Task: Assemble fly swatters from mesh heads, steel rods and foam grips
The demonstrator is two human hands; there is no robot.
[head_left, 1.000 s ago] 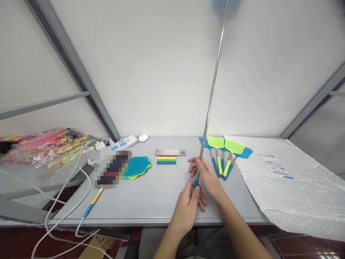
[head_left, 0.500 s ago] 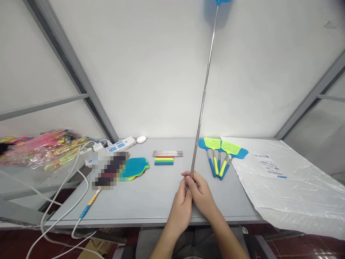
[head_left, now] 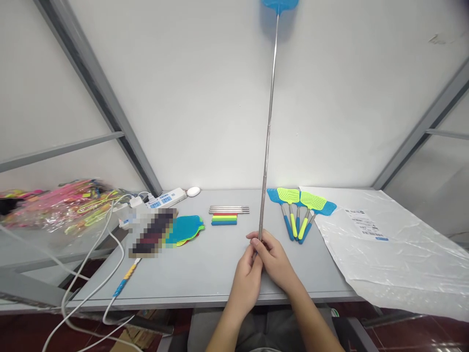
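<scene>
My left hand [head_left: 246, 276] and my right hand [head_left: 274, 256] are closed together around the lower end of a telescopic fly swatter [head_left: 268, 132]. Its thin metal rod is drawn out long and stands nearly upright, leaning away from me. At the top is a blue paddle [head_left: 280, 5], partly cut off by the frame edge. The grip end is hidden in my hands. Left of my hands lie several metal rods [head_left: 229, 209] and several coloured handle grips [head_left: 224, 220] in a stack. Blue and yellow-green swatter heads [head_left: 185, 230] are piled farther left.
Several short fly swatters [head_left: 300, 210] lie fanned out at right, beside a white plastic sheet [head_left: 366, 244]. A power strip [head_left: 166, 199], a white oval object [head_left: 194, 191] and white cables [head_left: 110, 234] are at left. Bagged colourful items [head_left: 66, 203] lie beyond the frame post.
The swatter's paddle end has swung to the left and shows more of the blue head. My hands keep their grip at nearly the same place. The view has shifted slightly.
</scene>
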